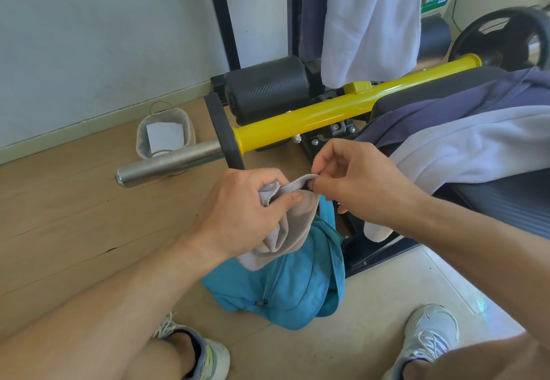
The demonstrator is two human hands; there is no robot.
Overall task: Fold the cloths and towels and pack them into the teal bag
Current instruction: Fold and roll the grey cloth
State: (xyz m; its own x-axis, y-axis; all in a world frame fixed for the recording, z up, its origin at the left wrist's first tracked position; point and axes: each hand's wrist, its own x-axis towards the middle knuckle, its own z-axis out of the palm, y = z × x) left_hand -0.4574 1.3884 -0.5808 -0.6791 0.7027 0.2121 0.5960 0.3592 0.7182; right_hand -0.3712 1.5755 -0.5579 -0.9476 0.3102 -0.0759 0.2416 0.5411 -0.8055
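A small grey cloth (290, 224) hangs between my hands above the teal bag (294, 290), which lies crumpled on the floor between my feet. My left hand (247, 213) grips the cloth's upper left corner. My right hand (354, 177) pinches its top edge with thumb and finger. A white towel (476, 147) and a dark blue cloth (440, 105) lie on the black bench at right. Another white towel (372, 16) hangs from the rack behind, with a dark cloth (309, 7) beside it.
A yellow bar with a steel end (297, 117) crosses in front of me at floor level. A small grey pouch (165, 132) stands by the wall at left. A black weight plate (503, 40) sits at far right. My shoes (428, 338) flank the bag.
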